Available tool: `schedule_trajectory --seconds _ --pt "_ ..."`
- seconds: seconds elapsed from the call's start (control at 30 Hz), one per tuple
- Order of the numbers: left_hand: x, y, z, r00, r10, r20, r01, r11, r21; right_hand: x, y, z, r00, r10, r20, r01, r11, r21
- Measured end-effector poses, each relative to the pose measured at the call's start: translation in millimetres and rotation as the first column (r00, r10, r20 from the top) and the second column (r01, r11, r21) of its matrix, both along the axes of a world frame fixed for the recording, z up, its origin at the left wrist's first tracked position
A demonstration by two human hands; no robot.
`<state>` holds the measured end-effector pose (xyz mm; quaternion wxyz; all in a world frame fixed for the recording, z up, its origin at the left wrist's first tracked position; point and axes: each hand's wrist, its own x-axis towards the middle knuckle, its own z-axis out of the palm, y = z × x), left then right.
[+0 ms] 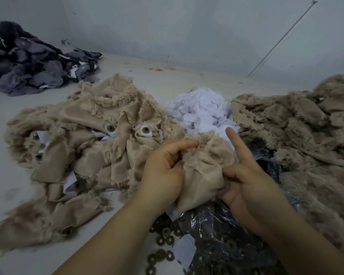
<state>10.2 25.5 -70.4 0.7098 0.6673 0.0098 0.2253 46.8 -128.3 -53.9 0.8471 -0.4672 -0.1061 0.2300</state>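
washers (163, 235): loose, just below the grip, beside plastic bag (216, 225)
left hand (163, 171): fingers curled round beige fabric piece (203, 169), left side
right hand (248, 181): pinches its right side, index finger straight
beige fabric piece: bunched between both hands, over the bag
white scraps (203, 110): just beyond the grip

Beige were plush piece (203, 171), left plush pile (83, 139) and right plush pile (306, 135); far-left fabric heap (28, 62) dark grey; paper scraps (203, 110) white; washers (164, 235) brown.
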Motion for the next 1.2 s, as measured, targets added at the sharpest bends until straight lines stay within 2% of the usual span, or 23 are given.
schedule_trajectory --seconds 0.13,0.3,0.4,0.47,0.63,0.77,0.83,0.9,1.1,1.2 --pt "-1.1 3.7 0.4 0.996 -0.092 0.01 0.089 0.977 0.192 1.5 -1.1 -3.5 0.999 -0.008 0.031 0.008 1.0 -0.02" --pt "0.0 3.9 -1.1 0.993 -0.104 -0.059 0.117 0.945 0.305 1.1 -2.5 -6.6 0.995 -0.068 0.07 0.078 0.984 -0.162" --pt "0.1 2.1 -1.0 0.999 -0.012 -0.04 0.022 0.964 0.263 -1.5 -1.8 -7.5 0.981 -0.108 0.16 0.157 0.931 -0.331" --pt "-0.2 1.6 0.0 1.0 0.013 -0.025 -0.007 0.972 0.235 -4.3 -2.2 -6.9 0.969 -0.115 0.219 0.194 0.902 -0.387" --pt "-3.6 2.1 3.5 0.999 -0.016 -0.047 0.02 0.995 0.095 -8.4 -5.0 2.0 0.933 -0.183 0.311 0.28 0.911 -0.302" --pt "-7.4 -3.3 8.1 0.99 -0.137 -0.014 0.137 0.99 -0.039 -7.2 -3.8 7.8 0.959 -0.258 0.114 0.274 0.95 -0.152" --pt "-7.4 -4.6 6.0 0.989 -0.14 -0.049 0.135 0.987 -0.088 -4.2 -3.4 7.2 0.967 -0.254 0.011 0.253 0.957 -0.144" --pt "-6.0 -4.3 3.8 0.992 -0.109 -0.066 0.104 0.992 -0.072 -2.1 -3.6 5.4 0.965 -0.258 -0.046 0.245 0.951 -0.189" --pt "-8.6 3.9 6.4 0.996 -0.05 0.069 0.06 0.986 -0.158 -1.8 -6.3 7.5 0.979 -0.202 -0.019 0.183 0.918 -0.353" --pt "-8.6 4.6 4.1 0.986 -0.091 0.141 0.115 0.978 -0.174 -1.4 -6.8 8.0 0.988 -0.152 -0.006 0.135 0.896 -0.422"
